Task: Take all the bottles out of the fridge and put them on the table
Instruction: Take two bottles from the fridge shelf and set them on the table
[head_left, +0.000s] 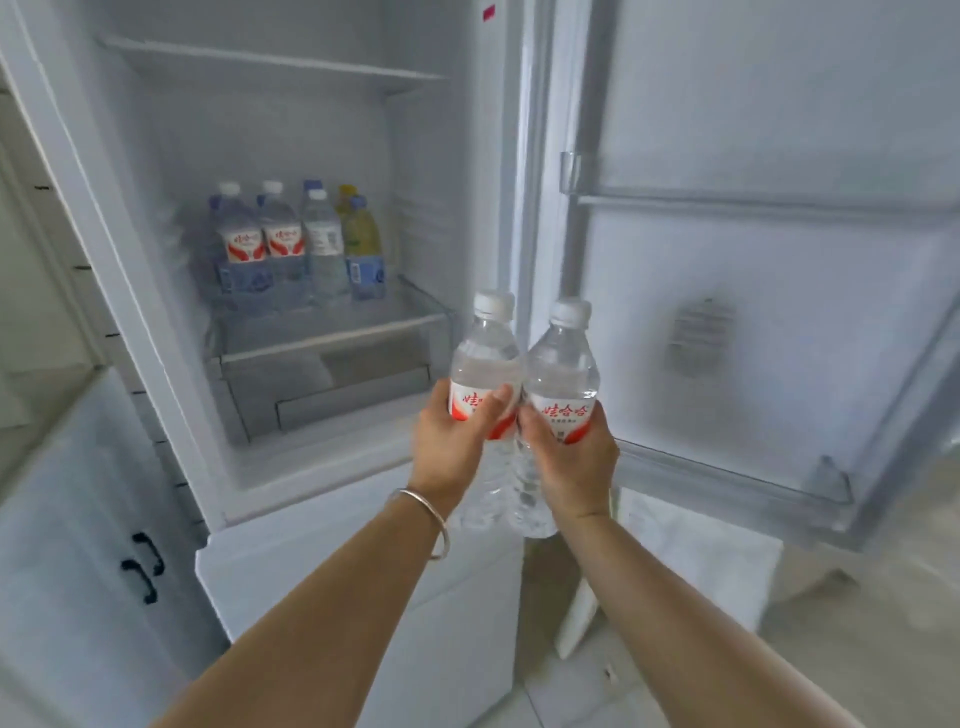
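Note:
My left hand (453, 441) grips a clear water bottle (485, 358) with a white cap and a red and white label. My right hand (571, 457) grips a second bottle of the same kind (563, 364). Both bottles are upright, touch each other and are held in front of the open fridge (171, 332), outside its right edge. Inside, on the lower glass shelf (332, 332), stand several more bottles: two with red and white labels (260, 239), a clear one (323, 244) and a yellow one with a blue label (363, 249). No table is in view.
The fridge door (779, 260) hangs open to the right, its door racks bare. The upper shelf (270, 62) holds nothing. A drawer sits under the lower shelf. A white cabinet with black handles (140, 566) stands at the left. A white box lies on the tiled floor at the lower right.

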